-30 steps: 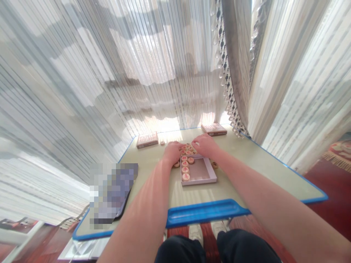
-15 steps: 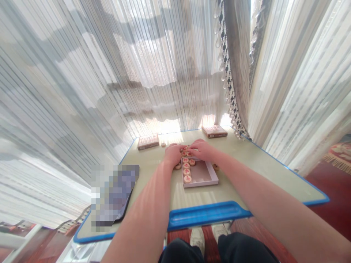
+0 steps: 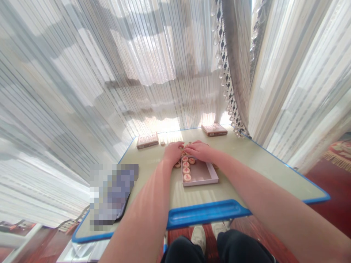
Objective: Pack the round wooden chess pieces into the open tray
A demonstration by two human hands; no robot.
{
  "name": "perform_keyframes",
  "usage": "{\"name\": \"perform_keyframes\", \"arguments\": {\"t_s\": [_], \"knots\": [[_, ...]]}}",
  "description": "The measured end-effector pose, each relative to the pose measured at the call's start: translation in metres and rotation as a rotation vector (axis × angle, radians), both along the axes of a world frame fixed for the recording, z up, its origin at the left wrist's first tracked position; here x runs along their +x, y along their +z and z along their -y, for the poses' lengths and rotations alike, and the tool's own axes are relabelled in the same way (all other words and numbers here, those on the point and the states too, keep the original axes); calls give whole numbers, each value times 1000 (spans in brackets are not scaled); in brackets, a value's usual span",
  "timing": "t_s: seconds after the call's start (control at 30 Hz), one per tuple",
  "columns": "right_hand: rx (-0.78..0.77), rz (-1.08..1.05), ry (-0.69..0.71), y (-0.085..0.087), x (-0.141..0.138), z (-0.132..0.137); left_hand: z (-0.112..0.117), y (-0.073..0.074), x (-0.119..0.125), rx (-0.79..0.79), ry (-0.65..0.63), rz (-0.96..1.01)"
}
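My left hand [image 3: 172,152] lies over loose Chinese chess pieces [image 3: 183,152] just beyond an open shallow box [image 3: 201,183]. Fingers of my right hand [image 3: 201,151] stretch left across the same pieces, close to the left hand's fingertips. Both hands look open, though pieces under them are partly hidden. Inside the box, round wooden pieces with red characters form a column [image 3: 187,170] along the left wall. Another red-marked piece [image 3: 191,160] sits beside the column's far end. Outside the box, a piece [image 3: 178,164] rests near my left wrist.
Two flat printed boxes stand at the far side, one left [image 3: 147,140] and one right [image 3: 214,130]. A lone piece [image 3: 162,143] lies by the left one. A blurred-out dark device [image 3: 116,195] occupies the table's left side. The blue tray [image 3: 207,213] edges the near side; curtains [image 3: 153,73] hang behind.
My right hand has shifted slightly left and its fingers now lie flatter over the pieces. The left hand's fingers have lifted a little. The box's pieces stay put.
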State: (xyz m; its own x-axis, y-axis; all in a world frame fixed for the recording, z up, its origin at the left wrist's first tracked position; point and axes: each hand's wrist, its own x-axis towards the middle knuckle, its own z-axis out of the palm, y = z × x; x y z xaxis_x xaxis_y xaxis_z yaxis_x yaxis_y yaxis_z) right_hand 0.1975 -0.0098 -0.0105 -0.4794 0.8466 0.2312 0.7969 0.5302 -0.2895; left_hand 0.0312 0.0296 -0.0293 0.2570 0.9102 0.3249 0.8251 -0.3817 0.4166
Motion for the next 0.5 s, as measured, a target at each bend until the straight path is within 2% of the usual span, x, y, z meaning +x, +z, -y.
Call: {"name": "perform_keyframes", "arguments": {"t_s": [0.2,0.5], "knots": [[111,-43,-88,-5,2,-12,0,0,1,9,-6,-66],[-8,-118,-57,-10,5,-15,4,4,3,17,-61,-136]]}}
